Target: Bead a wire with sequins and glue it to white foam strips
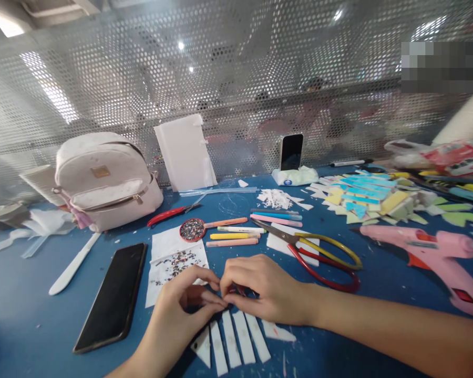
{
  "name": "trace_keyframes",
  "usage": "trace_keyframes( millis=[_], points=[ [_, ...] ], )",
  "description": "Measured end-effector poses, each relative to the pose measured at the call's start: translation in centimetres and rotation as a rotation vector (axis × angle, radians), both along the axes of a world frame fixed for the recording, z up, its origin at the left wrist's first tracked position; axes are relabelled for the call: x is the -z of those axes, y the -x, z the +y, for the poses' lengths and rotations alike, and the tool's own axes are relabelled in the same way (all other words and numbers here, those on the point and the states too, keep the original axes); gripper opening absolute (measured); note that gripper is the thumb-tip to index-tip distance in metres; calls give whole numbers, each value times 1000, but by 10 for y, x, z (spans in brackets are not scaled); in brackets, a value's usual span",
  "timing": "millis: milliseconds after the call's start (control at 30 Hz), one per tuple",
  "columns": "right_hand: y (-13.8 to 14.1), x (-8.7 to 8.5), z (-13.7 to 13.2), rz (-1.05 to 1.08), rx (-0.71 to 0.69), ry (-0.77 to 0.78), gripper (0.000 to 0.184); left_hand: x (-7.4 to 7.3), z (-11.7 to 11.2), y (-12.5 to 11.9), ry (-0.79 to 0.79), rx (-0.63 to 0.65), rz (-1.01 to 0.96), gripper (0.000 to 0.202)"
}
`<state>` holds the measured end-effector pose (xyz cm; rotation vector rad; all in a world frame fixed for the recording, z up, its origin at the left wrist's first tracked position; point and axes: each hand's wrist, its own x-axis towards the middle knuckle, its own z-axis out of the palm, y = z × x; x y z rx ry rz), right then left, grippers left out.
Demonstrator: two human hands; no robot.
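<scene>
My left hand (pixel 177 310) and my right hand (pixel 266 289) meet at the front middle of the table, fingertips together in a pinch. Whatever lies between the fingers is hidden or too small to name. Right below them, several narrow white strips (pixel 242 336) lie fanned out side by side, their far ends partly under the hands. A white slanted piece with a reddish mark (pixel 278 332) lies to their right. Behind my left hand is a white paper sheet (pixel 154 286) with tiny multicoloured bits (pixel 181 262) scattered on it. A red-rimmed round dish (pixel 192 230) of similar bits stands at its far edge.
Red-and-yellow-handled scissors (pixel 350 283) and a pink glue gun (pixel 421 244) lie to the right. Several pens (pixel 234 236) lie behind the hands. A black phone (pixel 112 299), a white knife (pixel 74 265) and a white backpack (pixel 106 178) are left. Coloured scraps (pixel 362 194) pile up at back right.
</scene>
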<state>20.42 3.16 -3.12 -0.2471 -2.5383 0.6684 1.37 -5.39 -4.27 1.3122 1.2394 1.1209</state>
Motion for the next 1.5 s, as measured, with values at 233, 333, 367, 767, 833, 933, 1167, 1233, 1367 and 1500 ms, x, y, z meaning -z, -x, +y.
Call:
trace_keyframes(
  millis=[233, 333, 367, 767, 833, 933, 1167, 1233, 1367, 1500],
  points=[
    [0, 2, 0, 5, -27, -131, 17, -2, 0, -2, 1, -8, -2, 30],
    [1, 3, 0, -2, -28, -169, 18, -4, 1, -3, 6, -13, 25, 33],
    [1, 3, 1, -6, -27, -177, 18, -5, 1, -3, 5, -18, 36, 35],
    [4, 2, -2, -19, 26, -127, 8, -3, -2, -2, -33, -4, 43, 38],
    [3, 1, -2, -17, 18, -113, 7, -3, -2, -3, -14, -1, 24, 39],
    [3, 2, -1, -18, -6, -108, 8, -5, -2, -3, 1, -21, 6, 39],
    [3, 6, 1, -44, -41, -168, 16, -5, -1, -4, 13, -29, 114, 36],
    [4, 6, 1, -66, -33, -195, 15, -5, -1, -4, -5, -27, 134, 36],
    [6, 6, -1, -86, -3, -229, 9, -5, -2, -4, -48, -16, 158, 36],
    [7, 6, -1, -65, 20, -198, 6, -4, -1, -4, -74, -2, 152, 38]
  ],
)
